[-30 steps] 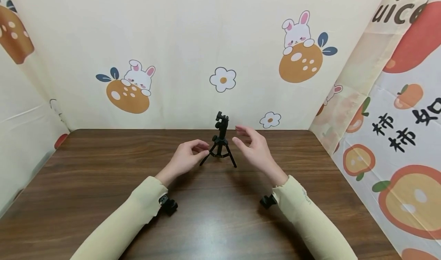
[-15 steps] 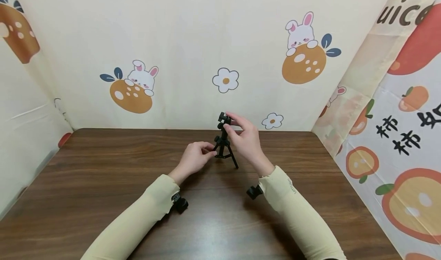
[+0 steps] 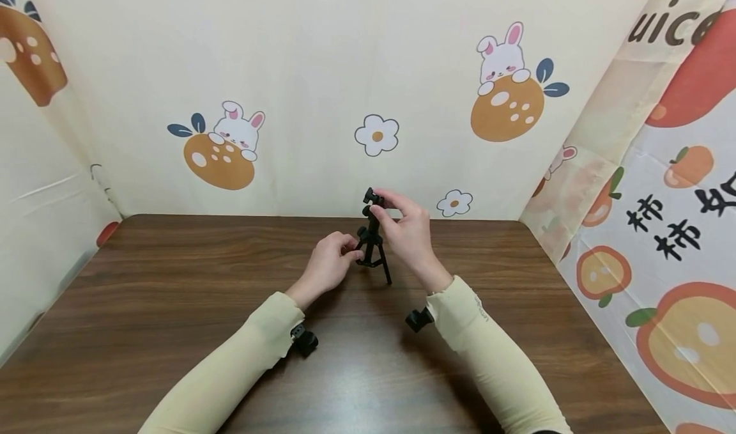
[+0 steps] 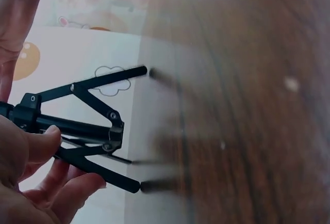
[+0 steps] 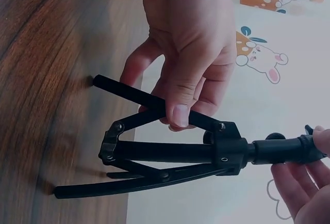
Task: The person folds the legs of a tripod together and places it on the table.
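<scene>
A small black tripod (image 3: 368, 237) stands upright near the back of the table, its legs spread. My left hand (image 3: 330, 261) pinches its left leg between thumb and fingers; the right wrist view shows the thumb (image 5: 180, 108) lying over that leg. Higher up, my right hand (image 3: 409, 234) grips the upper column just below the head, thumb in front and fingers behind. In the left wrist view, the braces and centre column (image 4: 82, 128) show between the legs, with the leg tips right at the tabletop.
The brown wood-grain table (image 3: 172, 306) ends at a cream cloth backdrop (image 3: 310, 69) printed with rabbits and flowers, close behind the tripod. A fruit-print cloth (image 3: 678, 229) hangs on the right. Each wrist carries a small black camera (image 3: 305, 341).
My right hand has come in from the right and taken hold of the upper column. My left hand has moved slightly right and now pinches the left leg more firmly.
</scene>
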`<state>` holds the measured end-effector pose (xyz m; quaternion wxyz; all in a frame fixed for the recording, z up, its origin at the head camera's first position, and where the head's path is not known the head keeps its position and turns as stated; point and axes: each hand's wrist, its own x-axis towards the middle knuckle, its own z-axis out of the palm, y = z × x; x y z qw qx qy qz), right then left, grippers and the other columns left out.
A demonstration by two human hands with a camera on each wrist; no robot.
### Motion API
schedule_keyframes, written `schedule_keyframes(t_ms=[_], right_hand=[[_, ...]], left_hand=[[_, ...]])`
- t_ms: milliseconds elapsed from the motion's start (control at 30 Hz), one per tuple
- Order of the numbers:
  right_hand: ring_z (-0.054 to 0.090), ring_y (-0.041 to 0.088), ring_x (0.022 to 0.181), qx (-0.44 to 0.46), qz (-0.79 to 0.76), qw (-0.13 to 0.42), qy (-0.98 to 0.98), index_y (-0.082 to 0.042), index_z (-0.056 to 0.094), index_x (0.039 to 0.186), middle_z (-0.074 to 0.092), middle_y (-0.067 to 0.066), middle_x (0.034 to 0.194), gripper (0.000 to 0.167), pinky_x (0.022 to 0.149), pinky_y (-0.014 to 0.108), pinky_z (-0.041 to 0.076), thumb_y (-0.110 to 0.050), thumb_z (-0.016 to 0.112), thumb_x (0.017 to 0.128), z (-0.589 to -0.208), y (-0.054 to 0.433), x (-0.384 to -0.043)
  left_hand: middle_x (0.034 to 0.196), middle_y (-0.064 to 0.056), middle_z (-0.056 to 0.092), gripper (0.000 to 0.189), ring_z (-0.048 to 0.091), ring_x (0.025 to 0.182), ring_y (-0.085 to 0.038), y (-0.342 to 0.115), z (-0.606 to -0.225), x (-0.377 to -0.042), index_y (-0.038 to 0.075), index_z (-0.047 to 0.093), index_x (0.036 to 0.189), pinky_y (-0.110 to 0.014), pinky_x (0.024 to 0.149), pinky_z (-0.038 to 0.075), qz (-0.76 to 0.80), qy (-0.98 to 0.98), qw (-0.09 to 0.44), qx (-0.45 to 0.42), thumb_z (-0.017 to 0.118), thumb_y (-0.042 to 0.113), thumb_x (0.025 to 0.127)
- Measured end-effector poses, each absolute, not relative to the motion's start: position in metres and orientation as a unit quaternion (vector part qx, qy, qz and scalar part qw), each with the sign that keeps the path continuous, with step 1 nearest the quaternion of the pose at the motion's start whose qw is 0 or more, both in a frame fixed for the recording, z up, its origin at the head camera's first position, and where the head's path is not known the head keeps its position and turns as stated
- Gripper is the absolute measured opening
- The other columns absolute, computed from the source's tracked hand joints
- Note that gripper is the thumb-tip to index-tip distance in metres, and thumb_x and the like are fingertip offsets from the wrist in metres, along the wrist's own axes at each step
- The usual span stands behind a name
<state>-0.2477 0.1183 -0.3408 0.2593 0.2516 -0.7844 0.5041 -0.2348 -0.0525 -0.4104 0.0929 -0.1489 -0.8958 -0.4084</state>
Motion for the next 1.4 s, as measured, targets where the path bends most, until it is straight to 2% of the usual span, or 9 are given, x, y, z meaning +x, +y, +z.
schedule_keyframes(t_ms=[267, 500, 733, 967, 1200, 1400], right_hand=[[0.068, 0.026, 0.097, 0.257, 0.503, 0.267, -0.781, -0.001, 0.071, 0.118, 0.072, 0.014, 0.109, 0.028, 0.065, 0.035, 0.058, -0.004, 0.072, 0.09, -0.341, 0.119, -0.247], [0.068, 0.03, 0.096, 0.248, 0.499, 0.269, -0.786, 0.005, 0.07, 0.115, 0.072, 0.019, 0.106, 0.026, 0.064, 0.022, 0.054, 0.004, 0.07, 0.089, -0.326, 0.114, -0.233], [0.068, 0.02, 0.097, 0.257, 0.513, 0.256, -0.778, -0.007, 0.073, 0.117, 0.074, 0.008, 0.107, 0.027, 0.066, 0.028, 0.057, -0.007, 0.073, 0.09, -0.341, 0.12, -0.248], [0.068, 0.016, 0.097, 0.254, 0.524, 0.234, -0.778, -0.01, 0.072, 0.119, 0.074, 0.007, 0.105, 0.027, 0.072, 0.03, 0.057, -0.009, 0.072, 0.092, -0.341, 0.122, -0.249], [0.067, 0.015, 0.102, 0.229, 0.548, 0.194, -0.781, -0.01, 0.069, 0.125, 0.072, 0.007, 0.11, 0.033, 0.077, 0.03, 0.057, -0.015, 0.073, 0.092, -0.341, 0.126, -0.248], [0.067, 0.022, 0.104, 0.223, 0.586, 0.168, -0.761, -0.009, 0.068, 0.126, 0.072, 0.009, 0.114, 0.038, 0.081, 0.03, 0.055, -0.008, 0.075, 0.089, -0.346, 0.134, -0.246]], left_hand=[[0.088, -0.002, 0.06, 0.007, 0.056, 0.081, -0.019, -0.05, -0.414, -0.237, 0.008, 0.07, 0.094, -0.036, 0.073, 0.047, -0.449, -0.881, 0.066, -0.135, 0.071, 0.015, 0.094], [0.089, -0.003, 0.06, 0.006, 0.058, 0.084, -0.02, -0.048, -0.416, -0.235, 0.006, 0.068, 0.091, -0.038, 0.077, 0.048, -0.493, -0.857, 0.069, -0.136, 0.071, 0.012, 0.093], [0.095, -0.005, 0.063, 0.008, 0.059, 0.089, -0.021, -0.046, -0.42, -0.234, 0.005, 0.067, 0.093, -0.039, 0.079, 0.048, -0.517, -0.844, 0.061, -0.131, 0.07, 0.012, 0.094], [0.099, -0.007, 0.065, 0.008, 0.062, 0.093, -0.022, -0.046, -0.421, -0.233, 0.005, 0.067, 0.095, -0.041, 0.082, 0.05, -0.53, -0.837, 0.054, -0.125, 0.07, 0.012, 0.094], [0.102, -0.008, 0.068, 0.01, 0.063, 0.098, -0.023, -0.045, -0.419, -0.23, 0.004, 0.068, 0.099, -0.043, 0.087, 0.05, -0.54, -0.832, 0.051, -0.116, 0.069, 0.013, 0.094], [0.104, -0.007, 0.069, 0.008, 0.063, 0.102, -0.022, -0.044, -0.419, -0.228, 0.006, 0.069, 0.1, -0.043, 0.089, 0.049, -0.546, -0.829, 0.044, -0.111, 0.069, 0.012, 0.095]])
